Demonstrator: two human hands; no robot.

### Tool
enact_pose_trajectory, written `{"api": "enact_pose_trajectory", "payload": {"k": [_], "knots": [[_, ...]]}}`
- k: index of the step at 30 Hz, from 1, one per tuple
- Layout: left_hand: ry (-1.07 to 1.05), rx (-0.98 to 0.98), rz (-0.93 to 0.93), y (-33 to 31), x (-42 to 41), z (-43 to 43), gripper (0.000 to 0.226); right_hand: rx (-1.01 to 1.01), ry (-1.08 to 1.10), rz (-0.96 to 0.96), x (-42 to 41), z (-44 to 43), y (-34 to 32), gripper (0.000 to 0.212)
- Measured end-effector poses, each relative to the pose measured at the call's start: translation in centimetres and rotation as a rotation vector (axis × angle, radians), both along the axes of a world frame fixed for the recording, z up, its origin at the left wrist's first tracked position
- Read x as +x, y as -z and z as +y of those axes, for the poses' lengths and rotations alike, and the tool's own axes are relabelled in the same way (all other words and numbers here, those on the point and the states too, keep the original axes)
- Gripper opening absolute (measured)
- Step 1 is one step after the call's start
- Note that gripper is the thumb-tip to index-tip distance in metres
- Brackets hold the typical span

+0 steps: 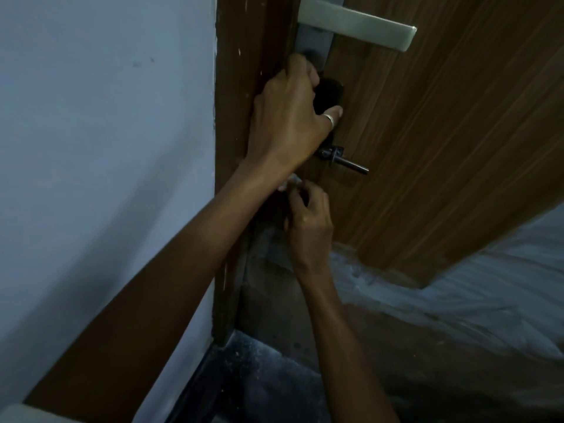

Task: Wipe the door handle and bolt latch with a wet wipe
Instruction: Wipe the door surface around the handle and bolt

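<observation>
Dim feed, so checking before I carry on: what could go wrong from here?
1. The left hand curls at the edge of the open door, beside the frame; a swing could pinch it.
2. The right hand pinches the wipe just below the bolt latch, which could snag it.

The door handle (357, 24) is cut off at 12 o'clock. The left hand (290, 114) grips a dark shape (331, 94) too dim to identify, and its wrist hides the 9 o'clock end of the bolt latch (341, 161). Only a pale scrap of the wet wipe (290, 182) shows above the pinching right hand (309, 222).
</observation>
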State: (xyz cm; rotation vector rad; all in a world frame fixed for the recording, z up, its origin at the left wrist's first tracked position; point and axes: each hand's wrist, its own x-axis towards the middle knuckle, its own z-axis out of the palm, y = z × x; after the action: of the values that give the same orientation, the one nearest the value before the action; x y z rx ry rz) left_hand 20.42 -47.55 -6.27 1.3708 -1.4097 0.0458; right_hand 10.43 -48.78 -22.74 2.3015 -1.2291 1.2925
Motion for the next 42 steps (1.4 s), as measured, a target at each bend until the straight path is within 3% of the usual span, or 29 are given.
{"api": "enact_pose_trajectory", "payload": {"k": [4, 7, 14, 21, 30, 33, 42], "knots": [[-0.029, -0.027, -0.035, 0.0, 0.3, 1.9, 0.056, 0.079, -0.009, 0.075, -1.8, 1.0, 3.8, 0.045], [-0.089, -0.062, -0.029, 1.3, -0.3, 4.3, 0.045, 0.124, -0.016, 0.095, -2.0, 1.1, 4.4, 0.044], [-0.132, 0.047, 0.317, 8.4, -2.8, 6.8, 0.035, 0.294, -0.038, 0.092, -2.6, 1.4, 3.8, 0.032], [-0.135, 0.152, 0.358, 11.1, -3.3, 4.2, 0.031, 0.036, 0.046, -0.010, -6.0, 2.1, 0.9, 0.046], [-0.202, 0.140, 0.277, 11.4, -3.3, 2.9, 0.020, -0.251, 0.265, -0.324, -11.3, 1.8, -7.3, 0.017], [-0.194, 0.143, 0.285, 11.6, -3.1, 2.7, 0.019, -0.297, 0.271, -0.386, -10.9, 1.4, -10.8, 0.018], [-0.200, 0.265, 0.252, 11.9, -2.8, 4.9, 0.036, -0.178, 0.062, -0.059, -0.3, 0.2, -15.1, 0.024]]}}
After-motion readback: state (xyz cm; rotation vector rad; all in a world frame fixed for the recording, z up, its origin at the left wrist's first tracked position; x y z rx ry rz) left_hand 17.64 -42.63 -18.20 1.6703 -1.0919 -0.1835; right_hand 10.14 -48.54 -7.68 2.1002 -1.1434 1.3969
